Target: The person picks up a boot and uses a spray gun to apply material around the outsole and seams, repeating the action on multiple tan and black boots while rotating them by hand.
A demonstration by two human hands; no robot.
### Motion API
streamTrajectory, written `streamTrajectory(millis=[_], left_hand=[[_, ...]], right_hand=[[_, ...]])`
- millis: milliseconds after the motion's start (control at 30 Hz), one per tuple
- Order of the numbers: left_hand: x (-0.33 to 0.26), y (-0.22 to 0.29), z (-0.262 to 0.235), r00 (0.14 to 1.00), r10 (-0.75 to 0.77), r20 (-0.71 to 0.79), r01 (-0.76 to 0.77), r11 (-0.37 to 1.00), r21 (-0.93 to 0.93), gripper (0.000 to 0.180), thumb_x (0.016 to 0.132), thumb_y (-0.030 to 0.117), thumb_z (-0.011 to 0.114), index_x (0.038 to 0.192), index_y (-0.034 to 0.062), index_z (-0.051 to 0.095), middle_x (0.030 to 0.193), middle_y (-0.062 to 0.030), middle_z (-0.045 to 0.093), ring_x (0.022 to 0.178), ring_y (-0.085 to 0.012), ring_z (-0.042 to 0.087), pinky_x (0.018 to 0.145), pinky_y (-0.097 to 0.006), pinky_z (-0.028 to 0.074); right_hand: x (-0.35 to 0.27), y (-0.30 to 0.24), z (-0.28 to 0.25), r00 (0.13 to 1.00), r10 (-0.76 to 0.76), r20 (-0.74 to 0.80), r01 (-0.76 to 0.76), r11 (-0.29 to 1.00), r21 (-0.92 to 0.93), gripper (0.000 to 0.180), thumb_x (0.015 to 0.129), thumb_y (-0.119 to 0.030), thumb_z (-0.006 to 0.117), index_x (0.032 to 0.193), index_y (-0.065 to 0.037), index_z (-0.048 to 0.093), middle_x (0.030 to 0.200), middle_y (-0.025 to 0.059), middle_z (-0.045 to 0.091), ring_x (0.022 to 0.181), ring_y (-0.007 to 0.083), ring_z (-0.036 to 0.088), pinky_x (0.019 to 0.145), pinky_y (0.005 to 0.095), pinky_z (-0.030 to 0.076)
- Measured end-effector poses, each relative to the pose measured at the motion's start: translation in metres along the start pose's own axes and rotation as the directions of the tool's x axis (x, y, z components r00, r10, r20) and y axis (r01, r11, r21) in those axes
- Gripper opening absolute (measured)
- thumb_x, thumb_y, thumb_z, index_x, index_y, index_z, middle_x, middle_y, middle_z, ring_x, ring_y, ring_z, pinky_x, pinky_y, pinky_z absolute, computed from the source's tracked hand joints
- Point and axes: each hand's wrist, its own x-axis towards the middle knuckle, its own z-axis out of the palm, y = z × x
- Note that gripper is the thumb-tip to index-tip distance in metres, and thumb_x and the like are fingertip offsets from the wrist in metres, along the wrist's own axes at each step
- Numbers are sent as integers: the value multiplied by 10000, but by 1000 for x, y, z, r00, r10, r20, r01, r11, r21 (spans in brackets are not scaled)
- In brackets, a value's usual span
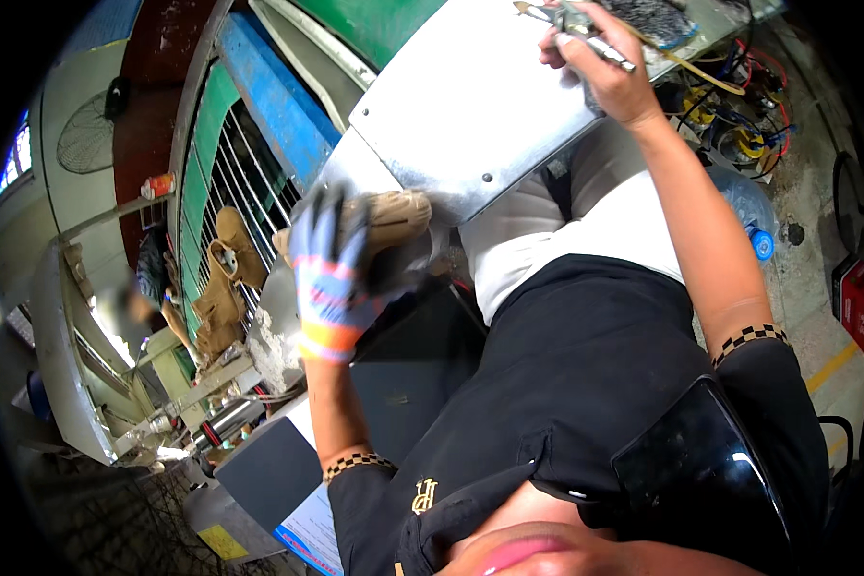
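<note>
Striped grey, blue and orange fabric gloves the left hand (332, 264), its dark fingers lying bent over a tan shoe (401, 217) and holding it; motion blurs the grip, and I cannot tell where the thumb sits. The shoe pokes out on both sides of the glove, close to the near left corner of a pale metal tabletop (451, 115). Beneath that hand, toward the body, is a flat dark surface (418, 394).

Farther out, the right hand (607, 72) is bare and curled above the table's far right part, fingers closed around a slim silvery tool (616, 56). A yellowish hose (710, 79) runs to the right of this hand, and a dark, speckled pad (655, 19) lies just beyond it. Lower and to its right, a clear plastic bottle (739, 204) with a blue cap is on the floor, below a tangle of cables (744, 130).

Left of the gloved hand, several tan boots (223, 283) lean against a rack of metal bars (245, 154). Well beyond them, a blurred person (144, 298) and a round fan (93, 132) show.
</note>
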Motion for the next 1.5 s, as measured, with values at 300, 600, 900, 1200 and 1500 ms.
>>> streamTrajectory(millis=[300,600,900,1200,1500], left_hand=[[-1,-35,-14,938,-51,-344,-6,987,-161,674,601,175,920,1181,35,606,1105,-143,669,975,-287,658,859,-384,533],[-2,-89,-45,611,-273,-743,-114,898,-425,667,861,535,570,1205,-35,529,1079,-185,619,1014,-308,606,928,-442,478],[78,-81,-16,714,-402,-573,-307,556,-773,715,872,455,559,1321,-91,455,1196,-234,616,1099,-355,612,993,-472,472],[96,-111,-7,761,-411,-501,-301,461,-835,780,808,508,662,1297,-77,499,1171,-205,634,1069,-283,620,964,-399,481],[95,-153,20,910,-229,-347,-362,-29,-932,746,840,627,578,1276,25,510,1183,-182,592,1085,-332,583,960,-483,461]], right_hand=[[-22,-33,-12,992,-123,-10,120,981,-151,348,931,-97,532,1261,11,537,914,81,667,856,146,660,798,284,529],[-51,-66,-11,993,107,-51,-106,994,18,364,934,-92,520,1269,51,504,780,85,626,710,145,620,701,274,512],[-13,-142,72,864,-180,470,81,971,223,414,823,-61,603,1221,34,536,879,66,630,707,74,563,650,228,444],[42,-144,134,684,-657,317,602,754,263,369,762,-88,629,1098,56,576,775,134,631,671,188,619,649,306,487],[13,-73,131,875,-262,407,158,949,271,401,885,-63,571,1261,38,473,1178,155,588,754,111,558,687,270,471]])
